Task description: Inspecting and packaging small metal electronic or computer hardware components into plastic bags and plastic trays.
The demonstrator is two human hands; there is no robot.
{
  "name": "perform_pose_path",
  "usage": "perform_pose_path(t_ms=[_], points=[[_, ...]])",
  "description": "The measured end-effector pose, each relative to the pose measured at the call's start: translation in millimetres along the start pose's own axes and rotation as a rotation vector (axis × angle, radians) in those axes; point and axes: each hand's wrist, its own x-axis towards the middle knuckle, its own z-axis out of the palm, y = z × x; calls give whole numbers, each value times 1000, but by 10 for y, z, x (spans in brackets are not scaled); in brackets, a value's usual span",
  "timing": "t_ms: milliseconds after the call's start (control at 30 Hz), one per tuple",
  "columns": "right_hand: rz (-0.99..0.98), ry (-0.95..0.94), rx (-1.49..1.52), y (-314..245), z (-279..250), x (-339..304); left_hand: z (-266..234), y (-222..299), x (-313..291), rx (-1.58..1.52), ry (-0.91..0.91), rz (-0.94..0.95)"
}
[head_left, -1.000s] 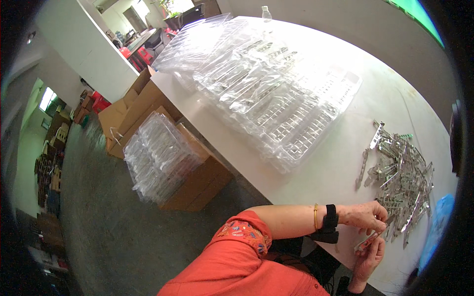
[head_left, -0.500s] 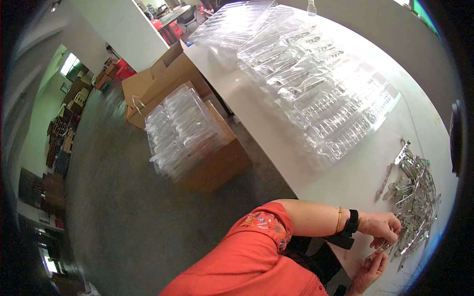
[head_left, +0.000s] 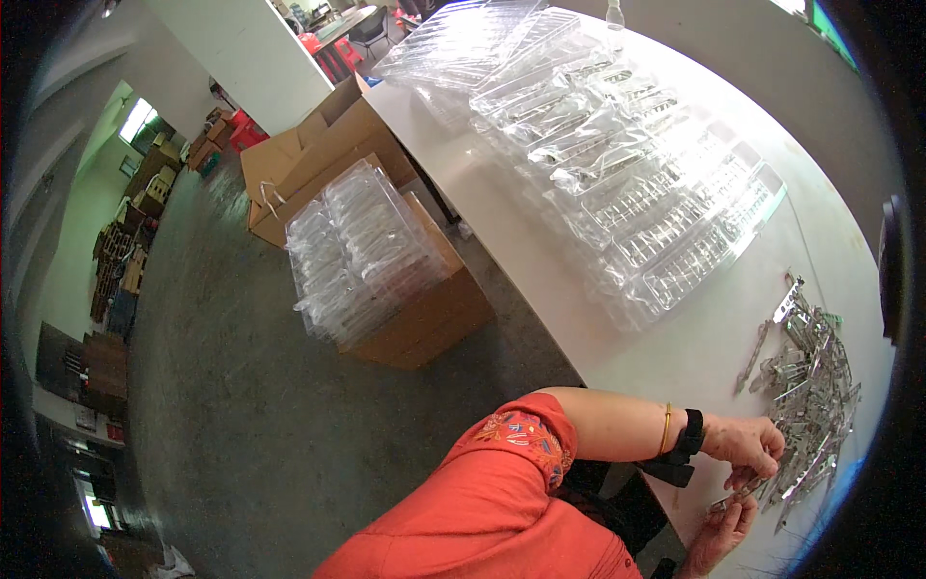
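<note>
A heap of thin, shiny metal strips (head_left: pixel 810 405) lies on the right part of the white table (head_left: pixel 627 357). At the heap's near-left edge my left hand (head_left: pixel 743 444) is closed, thumb and fingers pinched on a small metal strip (head_left: pixel 721 504). Just below it, my right hand (head_left: pixel 721 533) grips the same strip with bent fingers. The strip's exact kind is too small to make out. One loose strip (head_left: pixel 752 357) rests beside the heap. A gold bangle and a black band are on my left wrist.
Clear plastic trays (head_left: pixel 666 212) holding metal pieces spread across the table, with stacked trays (head_left: pixel 453 48) at its far end. Left of the table stand a cardboard box (head_left: pixel 424 323) topped by filled clear trays (head_left: pixel 357 246) and an open carton (head_left: pixel 328 145). A small bottle (head_left: pixel 614 13) stands far back.
The view has shifted slightly. Both hands stay almost in place by the heap, and the strip between them shows a little more plainly.
</note>
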Motion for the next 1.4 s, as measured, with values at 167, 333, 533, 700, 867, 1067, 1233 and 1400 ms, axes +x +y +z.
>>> perform_pose_path(t_ms=[167,333,533,700,867,1067,1233,1400], points=[[1,-13,-8,-14,1,-1,-5,1,-9,-44,-19,10],[3,-33,-54,-84,70,-20,17,22,-6,-18,-22,3],[27,-16,-80,-89,69,-15,12,9,-6,-15,-12,7],[21,-29,-55,-124,132,-24,10,-4,0,0,-9,14],[18,-19,-42,-108,107,-10,9,11,-4,9,-13,22],[23,1,-25,-74,80,-10,30,27,1,-11,16,-9],[35,-3,-52,-131,126,-22,50,52,-11,-12,11,-9],[29,28,-71,-167,220,-34,74,65,-24,-15,32,-7]])
